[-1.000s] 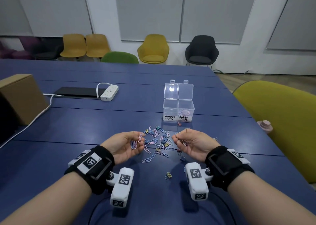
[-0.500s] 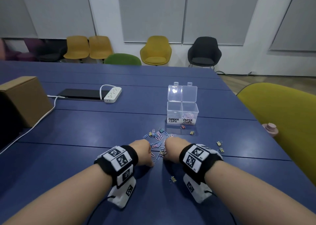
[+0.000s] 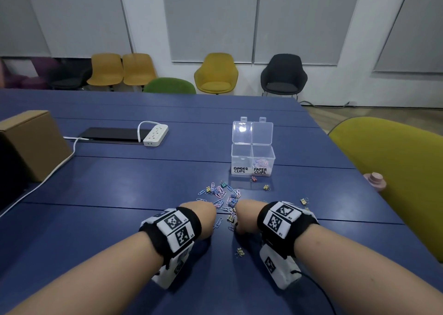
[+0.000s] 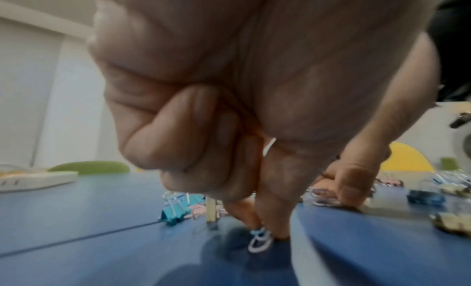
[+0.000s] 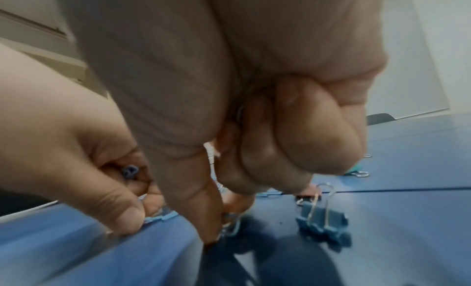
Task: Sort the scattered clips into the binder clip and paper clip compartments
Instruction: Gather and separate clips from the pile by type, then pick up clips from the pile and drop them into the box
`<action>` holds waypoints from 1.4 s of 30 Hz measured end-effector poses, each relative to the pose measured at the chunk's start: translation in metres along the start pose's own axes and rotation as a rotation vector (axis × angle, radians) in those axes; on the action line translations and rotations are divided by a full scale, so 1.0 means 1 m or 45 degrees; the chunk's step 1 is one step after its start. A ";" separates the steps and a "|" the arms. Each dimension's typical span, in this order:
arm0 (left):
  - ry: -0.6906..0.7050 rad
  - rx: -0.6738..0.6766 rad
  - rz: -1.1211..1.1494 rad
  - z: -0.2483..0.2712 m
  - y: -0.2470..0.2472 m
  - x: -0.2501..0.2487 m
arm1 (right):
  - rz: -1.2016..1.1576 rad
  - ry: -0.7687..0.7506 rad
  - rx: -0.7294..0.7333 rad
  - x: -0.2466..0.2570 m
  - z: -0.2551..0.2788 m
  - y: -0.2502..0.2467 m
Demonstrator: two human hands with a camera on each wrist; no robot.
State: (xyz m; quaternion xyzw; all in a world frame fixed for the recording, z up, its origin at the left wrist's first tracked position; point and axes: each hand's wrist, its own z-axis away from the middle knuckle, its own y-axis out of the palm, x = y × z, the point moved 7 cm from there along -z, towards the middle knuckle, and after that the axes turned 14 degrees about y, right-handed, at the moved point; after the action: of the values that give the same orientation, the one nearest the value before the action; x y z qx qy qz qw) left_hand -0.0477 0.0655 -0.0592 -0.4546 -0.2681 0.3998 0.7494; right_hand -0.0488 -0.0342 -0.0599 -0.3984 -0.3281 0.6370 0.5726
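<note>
Over on the left there's a cardboard box [image 3: 31, 144] and a power strip [image 3: 155, 135]. Your left hand [image 3: 203, 216] is down on the blue table [image 3: 107, 195], fingertips pinching a blue paper clip [image 4: 260, 240]. The scattered clips [image 3: 223, 195] sit between your hands. Your right hand [image 3: 244, 216] pinches a paper clip too. The clear organizer box [image 3: 253, 159] is farther back, paper clips in its right compartment.
</note>
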 end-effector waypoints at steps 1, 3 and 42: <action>0.013 0.018 -0.068 0.001 0.001 -0.004 | -0.032 -0.001 0.009 -0.002 0.002 0.000; 0.043 0.055 -0.167 0.004 0.004 -0.014 | -0.154 0.005 0.037 -0.011 0.004 -0.002; 0.028 -0.571 2.480 -0.150 -0.153 -0.020 | -2.283 0.106 -0.237 -0.154 -0.088 -0.104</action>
State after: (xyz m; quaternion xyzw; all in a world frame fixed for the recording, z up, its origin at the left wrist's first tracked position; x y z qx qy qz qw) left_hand 0.1105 -0.0623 0.0103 -0.6107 0.1593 0.7757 -0.0059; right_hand 0.0818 -0.1763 0.0097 -0.0604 -0.5448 -0.0926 0.8312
